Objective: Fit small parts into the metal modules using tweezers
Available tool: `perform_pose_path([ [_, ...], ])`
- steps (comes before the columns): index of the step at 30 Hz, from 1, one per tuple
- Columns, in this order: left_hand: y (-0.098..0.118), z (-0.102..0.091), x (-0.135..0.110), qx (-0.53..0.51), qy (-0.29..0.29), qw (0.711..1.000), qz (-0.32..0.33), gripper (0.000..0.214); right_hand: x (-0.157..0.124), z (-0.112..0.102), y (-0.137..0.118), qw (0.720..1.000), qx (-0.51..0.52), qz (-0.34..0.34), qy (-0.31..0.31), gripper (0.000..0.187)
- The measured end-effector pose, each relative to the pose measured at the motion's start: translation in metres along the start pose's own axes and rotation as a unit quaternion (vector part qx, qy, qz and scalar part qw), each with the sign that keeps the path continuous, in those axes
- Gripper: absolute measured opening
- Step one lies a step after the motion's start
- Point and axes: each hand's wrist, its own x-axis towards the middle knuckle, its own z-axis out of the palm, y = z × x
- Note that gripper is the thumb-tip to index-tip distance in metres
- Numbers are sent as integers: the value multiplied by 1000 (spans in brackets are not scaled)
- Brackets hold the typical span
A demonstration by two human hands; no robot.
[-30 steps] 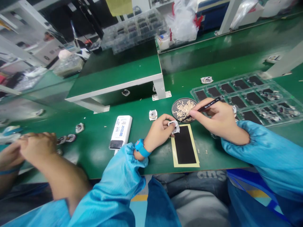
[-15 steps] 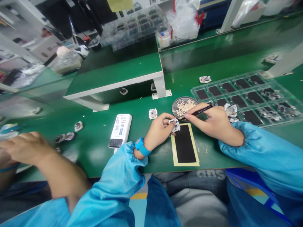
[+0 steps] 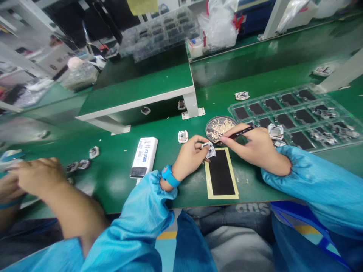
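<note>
My left hand (image 3: 189, 158) is closed on a small white device housing (image 3: 210, 150) with dark parts inside, held just above a black sheet with a yellow border (image 3: 222, 173). In my right hand (image 3: 249, 145) is a pair of black tweezers (image 3: 241, 131), gripped between thumb and fingers. Their tips point down at the near edge of a round grey dish (image 3: 209, 122) of small pale pieces (image 3: 221, 128); what the tips touch is too small to make out. Another white housing (image 3: 183, 136) lies on the green table beyond my left hand.
A clear compartment tray (image 3: 306, 117) with dark pads stands at the right. A white power bank (image 3: 144, 156) lies left of my left hand. Behind it rises a green-topped riser (image 3: 136, 88) on white legs. At far left, a co-worker's hands (image 3: 39, 175) work close by.
My hands hold nearly the same pose, with the tweezers still at the dish. The co-worker's hands at the left have shifted slightly to the right.
</note>
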Motion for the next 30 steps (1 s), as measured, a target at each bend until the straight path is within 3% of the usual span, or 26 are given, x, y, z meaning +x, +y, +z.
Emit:
perform_pose_path([
  [10, 0, 0, 0, -5, 1, 1000, 5, 22, -2, 3, 4, 998, -6, -64, 8, 5],
  [21, 4, 0, 1, -41, 10, 999, 14, 30, -2, 3, 1, 987, 8, -159, -3, 22],
  [30, 10, 3, -3, -63, 26, 997, 26, 39, -4, 3, -4, 986, 41, -162, 23, 30],
])
